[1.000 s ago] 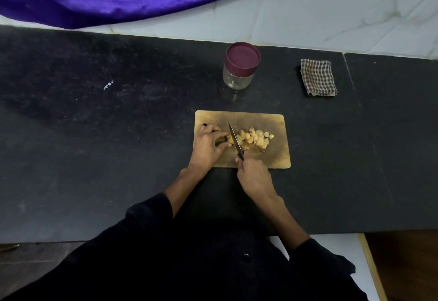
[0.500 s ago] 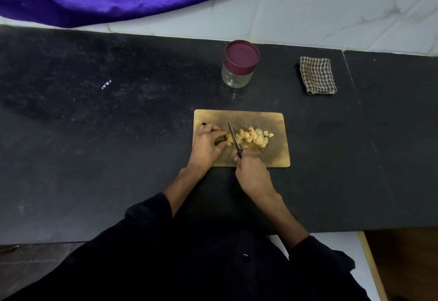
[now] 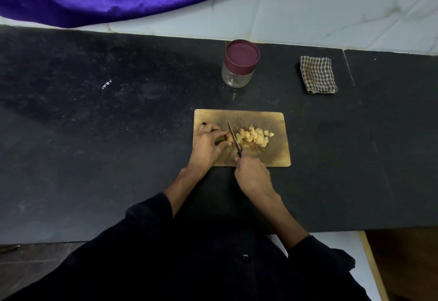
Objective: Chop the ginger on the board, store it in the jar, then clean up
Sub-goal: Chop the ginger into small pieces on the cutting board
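Little moved: right hand (image 3: 253, 175) still grips knife (image 3: 234, 139), left hand (image 3: 209, 143) pinching ginger stub (image 3: 229, 137) w/ curled fingers; chopping step, next slice needs fingertips clear.

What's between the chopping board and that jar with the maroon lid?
Nothing: in the head view, only bare black counter separates the board from the jar. The checked cloth lies off to the right.

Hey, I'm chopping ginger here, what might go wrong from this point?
The knife blade sits right beside the left hand fingertips pinching the last ginger piece; a slip could nick them. Chopped ginger is heaped loosely and might scatter off the cutting board. The jar is still lidded.
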`<state>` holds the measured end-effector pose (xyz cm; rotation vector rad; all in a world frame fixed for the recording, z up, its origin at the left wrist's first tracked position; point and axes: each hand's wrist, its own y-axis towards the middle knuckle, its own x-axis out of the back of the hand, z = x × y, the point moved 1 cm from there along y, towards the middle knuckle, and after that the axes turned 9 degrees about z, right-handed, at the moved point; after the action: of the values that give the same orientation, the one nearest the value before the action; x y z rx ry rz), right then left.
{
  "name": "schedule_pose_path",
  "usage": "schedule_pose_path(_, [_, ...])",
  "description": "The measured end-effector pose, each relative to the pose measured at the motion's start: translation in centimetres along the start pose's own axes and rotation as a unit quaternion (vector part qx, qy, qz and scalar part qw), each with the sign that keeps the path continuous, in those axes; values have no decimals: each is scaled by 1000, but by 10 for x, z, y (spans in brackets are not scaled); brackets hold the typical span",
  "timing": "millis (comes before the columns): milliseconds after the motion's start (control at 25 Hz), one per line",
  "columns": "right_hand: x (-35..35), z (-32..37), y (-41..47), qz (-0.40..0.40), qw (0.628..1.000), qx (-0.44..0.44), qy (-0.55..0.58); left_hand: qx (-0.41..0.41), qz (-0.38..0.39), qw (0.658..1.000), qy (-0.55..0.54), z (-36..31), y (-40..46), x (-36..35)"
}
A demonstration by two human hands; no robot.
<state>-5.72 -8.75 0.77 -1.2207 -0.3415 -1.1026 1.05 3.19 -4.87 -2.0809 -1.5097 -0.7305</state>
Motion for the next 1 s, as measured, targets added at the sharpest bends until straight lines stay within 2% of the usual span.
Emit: schedule_pose_path(1000, [0,4,13,22,999,-30,-32,-7,-22,1000,-14,2,1,-5])
